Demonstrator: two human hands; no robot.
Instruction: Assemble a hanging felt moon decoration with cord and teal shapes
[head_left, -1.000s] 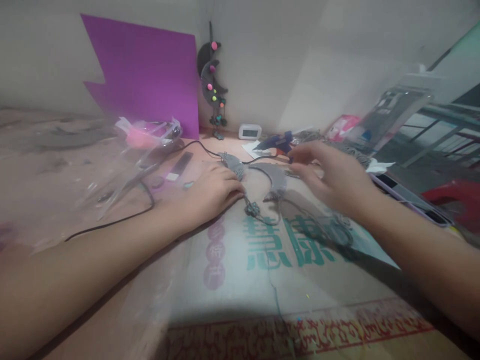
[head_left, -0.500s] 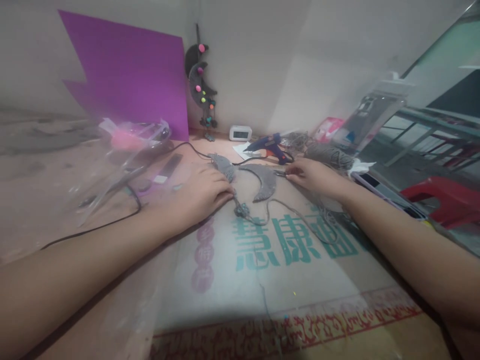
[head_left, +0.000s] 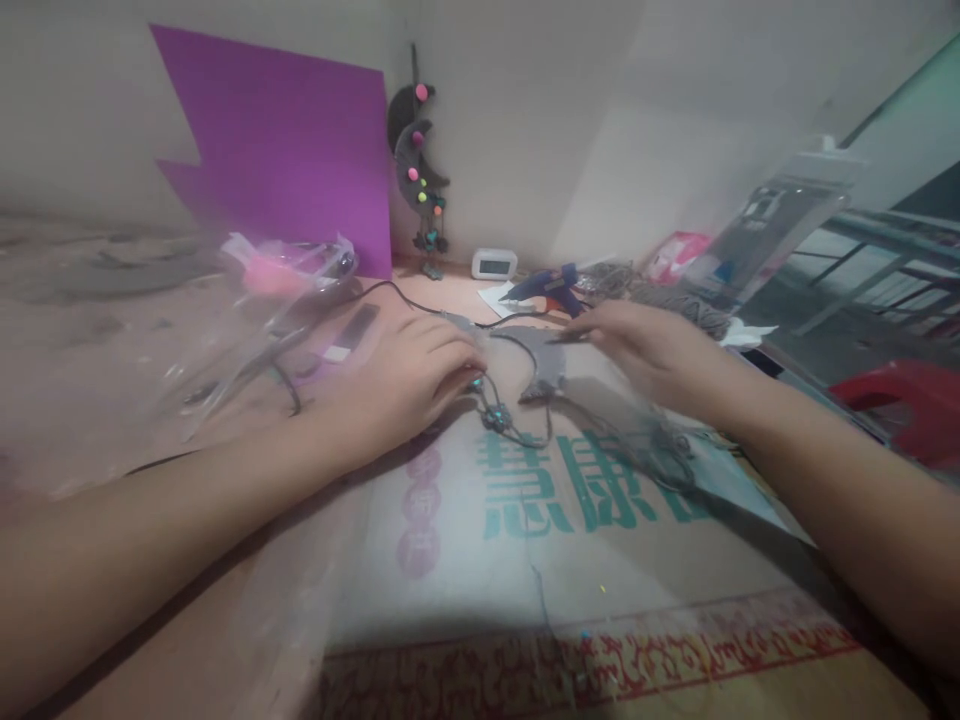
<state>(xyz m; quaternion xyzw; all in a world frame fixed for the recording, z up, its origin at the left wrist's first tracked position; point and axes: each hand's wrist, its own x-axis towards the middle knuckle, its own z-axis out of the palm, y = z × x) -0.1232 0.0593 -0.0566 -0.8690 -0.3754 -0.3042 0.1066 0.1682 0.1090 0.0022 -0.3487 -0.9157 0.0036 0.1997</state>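
My left hand [head_left: 424, 380] rests on the table, thumb and fingers closed on a grey cord [head_left: 517, 440]. Small teal-and-grey beads [head_left: 495, 416] are strung on that cord near the fingertips. Beside it lies a grey yarn-wrapped crescent moon [head_left: 550, 362], and a second grey piece [head_left: 459, 322] is partly hidden behind my left hand. My right hand [head_left: 641, 350] is raised just right of the crescent, fingers pinched on a thin dark pointed tool [head_left: 564, 337]. Blur hides its exact kind. The cord's loose length trails to the right below my right hand.
A blue glue gun [head_left: 544, 285] lies behind the crescent, near a white digital clock [head_left: 494, 265]. A finished moon hanging [head_left: 412, 165] with pompoms is on the wall by a purple board [head_left: 300, 160]. Plastic bags [head_left: 281, 275] lie left; a grey yarn ball [head_left: 679, 303] right.
My right hand has lifted slightly with the thin tool. My left hand stays on the cord, with more beads showing at its fingertips. The whole view has shifted a little.
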